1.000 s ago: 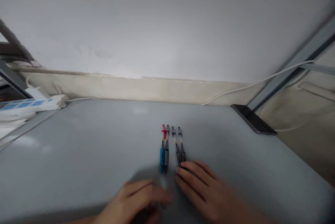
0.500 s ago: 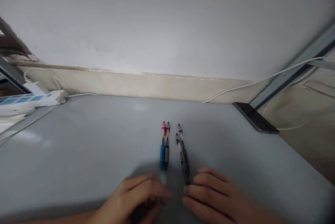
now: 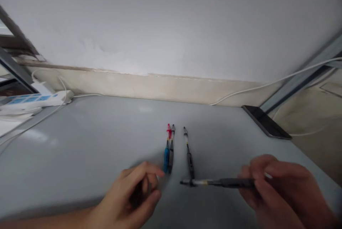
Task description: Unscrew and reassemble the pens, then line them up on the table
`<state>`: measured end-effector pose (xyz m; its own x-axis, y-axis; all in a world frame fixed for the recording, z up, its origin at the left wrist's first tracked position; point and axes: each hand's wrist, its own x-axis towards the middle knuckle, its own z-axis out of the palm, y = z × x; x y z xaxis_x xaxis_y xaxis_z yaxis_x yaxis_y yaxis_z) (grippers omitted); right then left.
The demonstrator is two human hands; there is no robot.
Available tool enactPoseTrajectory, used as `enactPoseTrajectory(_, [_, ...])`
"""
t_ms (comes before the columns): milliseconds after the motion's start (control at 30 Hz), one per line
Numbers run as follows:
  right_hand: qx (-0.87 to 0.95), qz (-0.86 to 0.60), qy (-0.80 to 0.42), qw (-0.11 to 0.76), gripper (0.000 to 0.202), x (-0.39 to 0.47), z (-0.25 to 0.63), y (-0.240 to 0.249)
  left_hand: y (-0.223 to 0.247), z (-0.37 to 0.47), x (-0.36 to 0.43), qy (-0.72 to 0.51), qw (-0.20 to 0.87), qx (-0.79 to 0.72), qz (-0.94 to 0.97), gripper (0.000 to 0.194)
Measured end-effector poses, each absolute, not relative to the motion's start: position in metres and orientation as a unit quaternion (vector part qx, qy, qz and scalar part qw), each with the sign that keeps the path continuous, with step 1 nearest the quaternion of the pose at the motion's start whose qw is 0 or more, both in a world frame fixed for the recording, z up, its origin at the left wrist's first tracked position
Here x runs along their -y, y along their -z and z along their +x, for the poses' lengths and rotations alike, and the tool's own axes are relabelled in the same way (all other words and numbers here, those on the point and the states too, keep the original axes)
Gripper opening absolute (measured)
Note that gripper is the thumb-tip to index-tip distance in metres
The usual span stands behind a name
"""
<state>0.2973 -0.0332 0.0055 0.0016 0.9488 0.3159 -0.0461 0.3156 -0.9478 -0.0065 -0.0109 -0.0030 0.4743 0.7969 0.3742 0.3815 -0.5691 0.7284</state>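
My right hand [image 3: 278, 186] grips the rear of a black pen [image 3: 221, 182], which lies crosswise with its clicker end pointing left. My left hand [image 3: 133, 193] has curled fingers with a gap between thumb and forefinger, nothing between them, just below and left of a blue pen with a red clip [image 3: 166, 154]. Touching that pen on its right is a grey-black pen [image 3: 171, 154]. A second black pen [image 3: 189, 157] rests on the table a little to the right, its lower end close to the held pen.
On the grey table [image 3: 107, 143], a dark phone [image 3: 267, 122] lies at the right edge. A white power strip [image 3: 40, 100] with cables sits at the far left. Behind stands a wall [image 3: 160, 36]; a white cable [image 3: 248, 89] runs along the right.
My right hand has moved right and now holds one of the black pens, turned crosswise. My left hand has shifted slightly left and up, its thumb and forefinger now visibly apart.
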Motion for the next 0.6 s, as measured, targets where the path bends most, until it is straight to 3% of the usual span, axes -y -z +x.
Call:
enactPoseTrajectory(100, [0.442,-0.420,-0.577,0.544,0.008,0.028,0.290,-0.010,0.006,-0.011,0.009,-0.348,0.279,-0.357,0.821,0.026])
enactPoseTrajectory(233, [0.346,-0.450,-0.682,0.461,0.020,0.030,0.280,-0.010,0.010,-0.015,0.007,-0.329,0.238,-0.299,0.864,0.025])
enactPoseTrajectory(367, [0.354,-0.437,-0.722,0.404,0.017,0.030,0.279,-0.006,0.004,-0.011,0.007,-0.282,0.206,-0.286,0.892,0.014])
enactPoseTrajectory(467, [0.391,-0.433,-0.734,0.347,0.018,0.029,0.281,-0.005,-0.004,-0.008,0.007,-0.264,0.204,-0.299,0.894,0.028])
enactPoseTrajectory(600, [0.447,-0.515,-0.690,0.244,0.040,0.033,0.281,-0.007,-0.005,-0.009,0.007,-0.297,0.187,-0.307,0.885,0.035])
